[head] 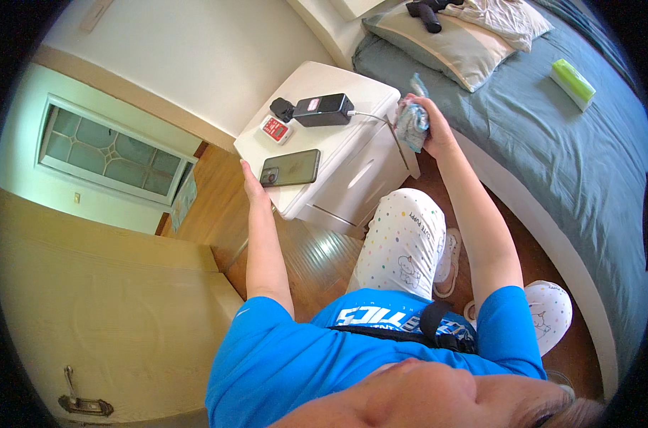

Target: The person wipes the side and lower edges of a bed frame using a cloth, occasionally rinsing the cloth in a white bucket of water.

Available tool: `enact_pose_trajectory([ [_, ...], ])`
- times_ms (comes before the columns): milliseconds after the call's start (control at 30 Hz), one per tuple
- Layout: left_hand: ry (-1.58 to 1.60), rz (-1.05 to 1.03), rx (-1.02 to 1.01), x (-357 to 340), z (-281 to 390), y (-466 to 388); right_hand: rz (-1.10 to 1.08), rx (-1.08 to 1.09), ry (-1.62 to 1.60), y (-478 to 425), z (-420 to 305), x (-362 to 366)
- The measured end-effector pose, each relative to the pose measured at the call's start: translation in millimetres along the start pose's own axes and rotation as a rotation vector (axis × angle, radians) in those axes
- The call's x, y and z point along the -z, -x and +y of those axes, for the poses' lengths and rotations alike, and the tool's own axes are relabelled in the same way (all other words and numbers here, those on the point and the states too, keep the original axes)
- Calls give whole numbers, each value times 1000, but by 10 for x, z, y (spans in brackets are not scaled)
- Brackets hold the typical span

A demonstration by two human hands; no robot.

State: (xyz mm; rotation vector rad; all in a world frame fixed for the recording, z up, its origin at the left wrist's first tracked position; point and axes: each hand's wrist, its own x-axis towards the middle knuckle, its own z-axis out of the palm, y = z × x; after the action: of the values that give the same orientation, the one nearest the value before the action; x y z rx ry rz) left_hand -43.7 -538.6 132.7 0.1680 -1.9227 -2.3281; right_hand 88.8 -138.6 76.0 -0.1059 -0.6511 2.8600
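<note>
My right hand [438,127] is closed around a bunched blue and white cloth [411,125], held just off the front right corner of the white nightstand [332,80]. At the nightstand's left edge, my left hand [255,187] rests against the rim of the top; some of its fingers are hidden. Close beside that hand lies a smartphone [291,167], back side up. Farther back on the top are a small red and white device with a display [276,130], a black box-shaped device [323,109] and a round black object [283,108]. A white cable [372,116] is plugged into the box.
On the right is a bed [516,117] with blue-grey bedding, a pillow [457,51], a black massage-gun-like device [425,13] and a green-and-white tissue pack [572,84]. A wooden door [105,299] stands on the left. My knees are close to the nightstand's drawers.
</note>
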Motion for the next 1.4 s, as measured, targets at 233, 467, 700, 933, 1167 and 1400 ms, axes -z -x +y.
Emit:
enact_pose_trajectory([
  [233, -181, -2, -167, 157, -291, 314, -59, 32, 416, -267, 60, -109],
  [467, -509, 10, -285, 132, -284, 427, 1, 82, 488, -373, 45, -9],
  [700, -560, 33, -222, 278, -275, 549, 72, 157, 722, -19, 78, 64],
  [933, -448, -69, -240, 195, -197, 560, 91, 249, 819, 295, 55, 67],
  [1167, -480, -77, -231, 433, -286, 541, 97, 278, 789, 563, 94, -61],
  [1400, -388, -102, -235, 396, -238, 667, 126, 270, 816, 654, 128, -135],
])
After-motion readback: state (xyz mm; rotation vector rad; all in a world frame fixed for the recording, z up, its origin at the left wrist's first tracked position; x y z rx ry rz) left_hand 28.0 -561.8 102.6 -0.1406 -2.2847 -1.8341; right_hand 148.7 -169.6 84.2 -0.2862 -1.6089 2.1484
